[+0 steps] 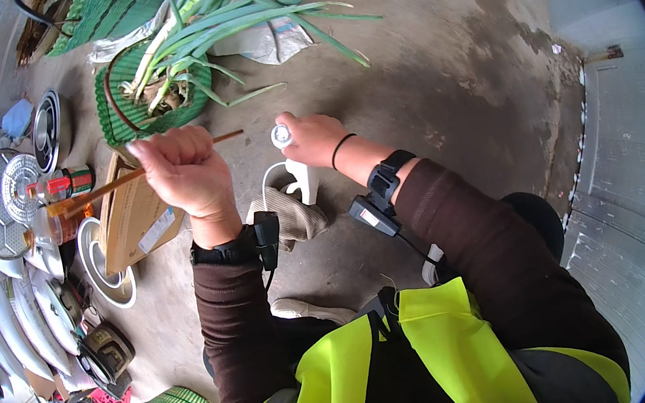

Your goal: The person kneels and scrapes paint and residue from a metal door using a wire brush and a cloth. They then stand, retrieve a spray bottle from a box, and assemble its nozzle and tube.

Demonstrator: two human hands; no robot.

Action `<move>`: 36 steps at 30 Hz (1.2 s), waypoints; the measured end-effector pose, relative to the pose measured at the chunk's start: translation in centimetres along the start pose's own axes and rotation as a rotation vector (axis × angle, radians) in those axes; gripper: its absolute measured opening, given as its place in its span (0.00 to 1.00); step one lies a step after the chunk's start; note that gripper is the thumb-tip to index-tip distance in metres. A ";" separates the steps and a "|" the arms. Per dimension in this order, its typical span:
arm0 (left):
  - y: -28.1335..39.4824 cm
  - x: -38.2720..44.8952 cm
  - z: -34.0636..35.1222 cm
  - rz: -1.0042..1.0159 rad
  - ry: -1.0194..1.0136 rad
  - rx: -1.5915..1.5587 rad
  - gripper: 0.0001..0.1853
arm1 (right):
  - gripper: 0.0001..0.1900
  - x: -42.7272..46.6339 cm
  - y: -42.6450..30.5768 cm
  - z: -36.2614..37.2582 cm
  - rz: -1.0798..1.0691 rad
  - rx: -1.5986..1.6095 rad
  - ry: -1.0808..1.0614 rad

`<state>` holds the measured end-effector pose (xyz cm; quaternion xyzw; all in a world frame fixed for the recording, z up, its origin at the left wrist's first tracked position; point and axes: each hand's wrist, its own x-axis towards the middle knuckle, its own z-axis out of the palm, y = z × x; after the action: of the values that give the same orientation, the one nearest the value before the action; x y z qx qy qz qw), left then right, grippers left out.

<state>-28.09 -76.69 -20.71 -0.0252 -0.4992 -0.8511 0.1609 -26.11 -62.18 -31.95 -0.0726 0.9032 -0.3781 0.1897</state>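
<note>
My left hand [185, 168] is closed around a thin brown stick [104, 190]. Its wider, flat end points left, and the slim tip comes out on the right of the fist. My right hand [313, 138] grips a white handheld device [281, 136] with a round, clear end; its exact kind cannot be told. Below that hand a white handle-like part [304, 182] shows, and a thin white cord [265, 183] curves beside it. A ribbed beige-grey cloth [290, 215] lies under these on the concrete floor.
Beyond my left hand stands a green woven basket [113, 122] with long green onions [248, 23]. A cardboard box [135, 212], metal basins [115, 286], bottles [78, 180] and stacked white sacks [16, 312] line the left. A pale panelled surface [619, 159] bounds the right.
</note>
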 end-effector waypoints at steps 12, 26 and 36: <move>-4.6 -2.6 0.2 -0.094 -0.081 -0.006 0.26 | 0.25 -0.5 -1.1 -1.0 0.063 -0.057 -0.077; -6.8 -2.0 2.8 -0.162 -0.051 0.312 0.25 | 0.21 -0.5 -1.3 -0.9 0.029 -0.111 -0.026; -4.5 -1.2 3.0 -0.252 0.038 0.260 0.27 | 0.24 -0.5 -1.3 -0.7 0.059 -0.114 -0.039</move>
<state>-28.68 -71.80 -23.22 0.0748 -0.6011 -0.7931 0.0642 -25.91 -62.50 -30.37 -0.0641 0.9212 -0.3187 0.2140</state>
